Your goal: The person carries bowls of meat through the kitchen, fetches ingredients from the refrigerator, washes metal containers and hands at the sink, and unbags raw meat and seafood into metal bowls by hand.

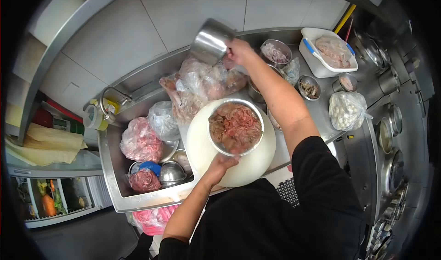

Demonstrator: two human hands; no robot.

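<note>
My left hand (221, 167) grips the near rim of a steel bowl (261, 133) filled with sliced raw meat (238, 124). Under that bowl lies a round white cutting board (202, 149). At the back, my right hand (239, 52) is closed on the rim of a steel pot (209, 42), which is held tilted in the air. Below the pot is a pile of clear plastic bags of raw meat (197, 85). What is inside the pot is hidden from me.
To the left, a steel sink (118, 184) with a faucet (117, 94) holds bagged meat and bowls. On the right stand a white tub of meat (312, 67), several small bowls and a bag of white balls (347, 110). Stacked steel pots (392, 168) line the far right.
</note>
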